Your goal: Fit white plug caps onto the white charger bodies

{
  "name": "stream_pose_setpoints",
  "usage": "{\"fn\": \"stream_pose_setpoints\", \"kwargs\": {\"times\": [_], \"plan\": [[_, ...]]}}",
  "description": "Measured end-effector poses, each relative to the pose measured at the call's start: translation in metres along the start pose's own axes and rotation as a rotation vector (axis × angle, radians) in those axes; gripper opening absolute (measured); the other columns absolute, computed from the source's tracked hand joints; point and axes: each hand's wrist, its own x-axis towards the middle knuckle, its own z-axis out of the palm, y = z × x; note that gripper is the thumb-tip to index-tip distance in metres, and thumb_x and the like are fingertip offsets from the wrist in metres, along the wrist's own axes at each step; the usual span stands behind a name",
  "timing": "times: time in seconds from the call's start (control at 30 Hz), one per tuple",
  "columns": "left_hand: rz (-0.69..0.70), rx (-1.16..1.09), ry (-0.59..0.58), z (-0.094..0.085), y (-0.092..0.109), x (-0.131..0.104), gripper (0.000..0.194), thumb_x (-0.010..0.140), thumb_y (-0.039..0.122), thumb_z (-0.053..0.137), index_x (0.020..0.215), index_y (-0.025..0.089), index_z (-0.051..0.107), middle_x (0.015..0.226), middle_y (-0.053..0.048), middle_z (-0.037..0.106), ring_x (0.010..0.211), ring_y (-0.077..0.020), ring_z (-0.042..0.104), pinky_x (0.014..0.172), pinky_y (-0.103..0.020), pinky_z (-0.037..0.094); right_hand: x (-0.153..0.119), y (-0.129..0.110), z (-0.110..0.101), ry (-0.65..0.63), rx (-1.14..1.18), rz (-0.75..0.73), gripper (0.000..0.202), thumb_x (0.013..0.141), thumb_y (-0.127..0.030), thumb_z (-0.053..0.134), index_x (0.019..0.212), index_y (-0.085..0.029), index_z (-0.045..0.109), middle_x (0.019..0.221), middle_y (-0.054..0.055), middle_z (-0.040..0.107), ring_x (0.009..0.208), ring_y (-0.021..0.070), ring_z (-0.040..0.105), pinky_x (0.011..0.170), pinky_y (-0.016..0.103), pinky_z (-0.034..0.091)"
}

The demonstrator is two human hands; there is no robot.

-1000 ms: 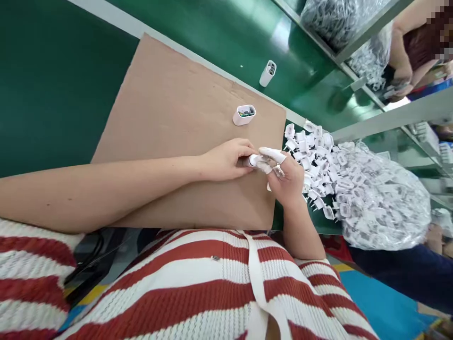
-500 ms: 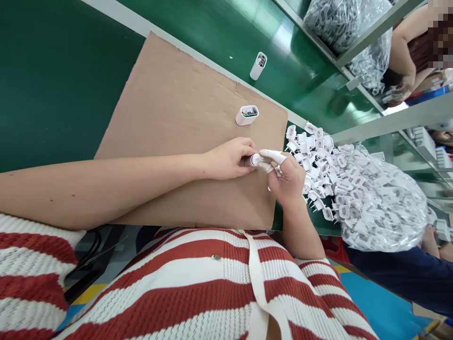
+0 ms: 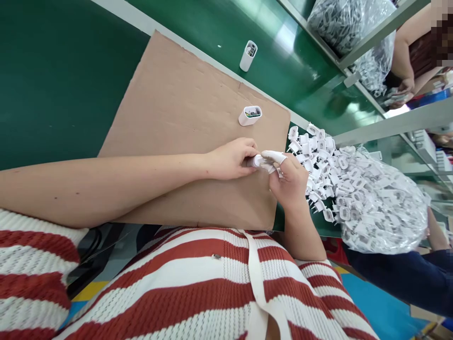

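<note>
My left hand [image 3: 231, 158] is closed around a white charger housing [image 3: 252, 162], most of it hidden by the fingers. My right hand [image 3: 289, 175], with white covers on thumb and finger, pinches a white plug cap against the housing's right end; the fingers hide much of the cap. Just beyond the hands, another white charger housing [image 3: 249, 116] stands on the cardboard sheet [image 3: 177, 99], its open top showing a circuit board and coloured parts inside.
A third open housing [image 3: 248, 55] sits on the green conveyor belt [image 3: 212, 28]. Right of the cardboard lies a heap of loose white plug caps [image 3: 320, 165], spilling from a clear plastic bag [image 3: 385, 203]. Metal frame bars [image 3: 392, 123] cross at right. Co-workers' arms show at the right edge.
The housing on the belt has shifted left and away. Both hands keep their grip at the joint, where the dark gap between cap and housing shows less. The view has shifted slightly.
</note>
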Motion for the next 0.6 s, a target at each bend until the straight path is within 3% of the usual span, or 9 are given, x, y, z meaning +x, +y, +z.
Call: {"fn": "stream_pose_setpoints", "kwargs": {"times": [0.4,0.6], "plan": [[-0.001,0.0,0.01,0.002,-0.0007,-0.0006,0.017,0.089,0.031,0.065,0.094,0.017,0.073,0.099,-0.009,0.062,0.091,-0.0236,0.062,0.083,-0.036,0.05,0.0037,-0.0028,-0.0005,-0.042,-0.039,-0.025,0.041,0.085,-0.002,0.05,0.114,-0.025,0.068,0.098,0.006,0.077,0.092,0.0224,0.071,0.081,0.035,0.058],[-0.014,0.022,0.022,0.0056,0.0022,0.0021,0.02,0.089,0.037,0.066,0.093,0.019,0.073,0.096,-0.008,0.063,0.093,-0.0246,0.062,0.087,-0.037,0.05,-0.0027,-0.0062,0.0053,-0.066,-0.045,0.158,0.036,0.085,-0.01,0.054,0.112,-0.025,0.071,0.102,0.007,0.077,0.093,0.0236,0.072,0.08,0.035,0.058]]}}
